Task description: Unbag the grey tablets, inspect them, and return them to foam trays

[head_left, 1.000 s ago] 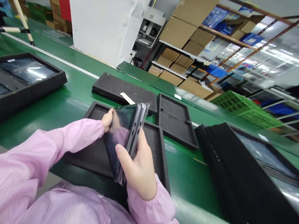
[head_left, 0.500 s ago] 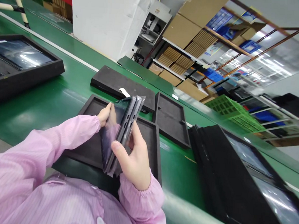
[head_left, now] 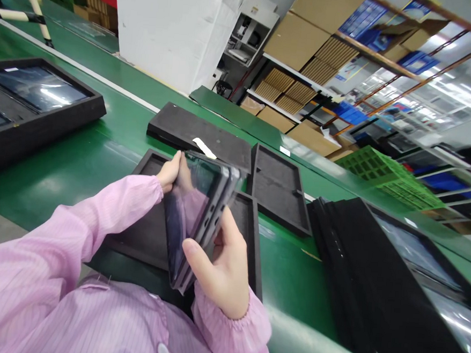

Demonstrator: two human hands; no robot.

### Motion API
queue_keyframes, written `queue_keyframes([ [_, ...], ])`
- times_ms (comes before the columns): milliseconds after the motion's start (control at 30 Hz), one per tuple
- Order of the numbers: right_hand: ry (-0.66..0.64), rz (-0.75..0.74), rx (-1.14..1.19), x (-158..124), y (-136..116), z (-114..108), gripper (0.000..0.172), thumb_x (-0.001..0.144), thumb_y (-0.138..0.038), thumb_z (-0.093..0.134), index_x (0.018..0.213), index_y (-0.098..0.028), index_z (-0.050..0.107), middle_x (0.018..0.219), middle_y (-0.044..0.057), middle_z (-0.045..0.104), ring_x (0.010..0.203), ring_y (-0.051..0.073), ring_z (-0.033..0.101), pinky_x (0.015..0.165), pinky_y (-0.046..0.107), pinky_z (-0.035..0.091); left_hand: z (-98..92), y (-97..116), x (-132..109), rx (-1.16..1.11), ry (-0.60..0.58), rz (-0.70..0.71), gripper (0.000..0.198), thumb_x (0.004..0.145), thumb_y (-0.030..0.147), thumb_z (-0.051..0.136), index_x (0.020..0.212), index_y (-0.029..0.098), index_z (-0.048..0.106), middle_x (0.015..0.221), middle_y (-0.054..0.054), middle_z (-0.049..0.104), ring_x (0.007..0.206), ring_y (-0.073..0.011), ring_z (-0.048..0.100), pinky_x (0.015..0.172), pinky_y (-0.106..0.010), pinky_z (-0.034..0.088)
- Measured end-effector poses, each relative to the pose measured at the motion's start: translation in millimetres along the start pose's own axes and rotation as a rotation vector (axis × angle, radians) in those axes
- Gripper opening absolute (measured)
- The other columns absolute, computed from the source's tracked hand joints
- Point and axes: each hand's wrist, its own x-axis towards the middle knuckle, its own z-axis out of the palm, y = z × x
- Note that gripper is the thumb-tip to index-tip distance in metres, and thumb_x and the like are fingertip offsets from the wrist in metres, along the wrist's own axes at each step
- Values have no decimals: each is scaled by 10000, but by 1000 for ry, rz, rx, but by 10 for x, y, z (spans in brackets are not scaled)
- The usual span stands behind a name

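Note:
Two tablets point(head_left: 191, 205), face to face or stacked side by side, stand tilted on edge between my hands, with ports along the near right edge and clear film about them. My left hand point(head_left: 169, 172) grips their far left edge. My right hand point(head_left: 223, 267) is closed round the right edge, thumb on the front and fingers behind. Below them lies a black foam tray point(head_left: 146, 240), partly hidden by the tablets and my arms. Just behind, a closed black foam block point(head_left: 198, 131) carries a white paper strip point(head_left: 204, 148).
Another black tray point(head_left: 281, 188) lies behind to the right. Stacked black trays with screens point(head_left: 373, 283) stand at the right, and a tray with screens point(head_left: 42, 114) at the left. All rest on a green bench point(head_left: 112, 152). A white pillar point(head_left: 165, 32) rises beyond.
The tablets have turned so that more of the front screen faces me, and they have shifted slightly right and down in view. Both hands keep their hold.

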Motion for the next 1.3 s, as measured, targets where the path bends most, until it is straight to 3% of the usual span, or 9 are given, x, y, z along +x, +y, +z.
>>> queue_keyframes([
  [67, 74, -13, -59, -25, 28, -8, 413, 811, -284, 674, 1216, -218, 631, 1091, 89, 718, 986, 294, 702, 856, 450, 612, 49, 251, 106, 8, 65, 44, 514, 860, 678, 519, 704, 207, 655, 888, -120, 733, 1100, -320, 648, 954, -409, 515],
  [133, 110, -13, -92, -14, 57, -23, 313, 797, -267, 691, 1104, -212, 671, 992, 81, 734, 918, 294, 715, 832, 459, 619, 94, 511, 201, 36, 92, 188, 527, 869, 683, 505, 694, 206, 646, 877, -98, 723, 1027, -278, 671, 923, -364, 519],
  [267, -19, 7, -59, 117, 123, -76, 625, 737, -222, 725, 1343, -182, 577, 1268, 107, 671, 1176, 334, 644, 970, 483, 581, 124, 766, 336, 77, 10, 502, 549, 886, 681, 488, 617, 210, 571, 681, -37, 634, 746, -190, 648, 758, -310, 522],
  [333, -155, 97, 26, 195, 186, -103, 720, 747, -232, 720, 1431, -174, 503, 1347, 109, 628, 1216, 320, 626, 942, 449, 605, 107, 718, 389, 100, -31, 555, 560, 894, 678, 477, 590, 212, 542, 616, -17, 581, 658, -163, 604, 687, -292, 500],
  [433, -284, 247, 183, 270, 317, -119, 692, 797, -286, 696, 1451, -190, 491, 1417, 103, 576, 1238, 310, 616, 823, 391, 654, 78, 555, 460, 148, -81, 524, 576, 904, 673, 460, 564, 213, 523, 561, -5, 529, 577, -143, 546, 610, -278, 460],
  [667, -215, 344, 225, 267, 447, -121, 560, 834, -279, 661, 1382, -204, 572, 1333, 94, 646, 1037, 278, 719, 801, 417, 659, 121, 422, 554, 157, -142, 510, 614, 883, 716, 421, 598, 195, 576, 558, -11, 510, 553, -133, 518, 583, -261, 426],
  [833, -219, 340, 216, 272, 434, -125, 557, 812, -233, 623, 1365, -181, 578, 1314, 109, 655, 1127, 286, 686, 737, 358, 664, 115, 446, 554, 126, -134, 515, 614, 884, 709, 420, 604, 185, 577, 579, -19, 518, 537, -126, 495, 569, -260, 398],
  [1033, -221, 316, 225, 270, 402, -125, 513, 789, -178, 603, 1302, -190, 612, 1273, 100, 675, 1161, 271, 670, 705, 305, 664, 112, 521, 454, 125, -137, 498, 603, 925, 656, 411, 596, 178, 578, 594, -46, 543, 553, -143, 515, 574, -285, 396],
  [1300, -234, 290, 199, 255, 367, -172, 516, 770, -177, 620, 1284, -221, 602, 1279, 89, 655, 1066, 223, 681, 709, 287, 653, 167, 624, 242, 155, -181, 543, 635, 958, 631, 339, 614, 150, 571, 604, -42, 514, 556, -125, 519, 582, -275, 401],
])
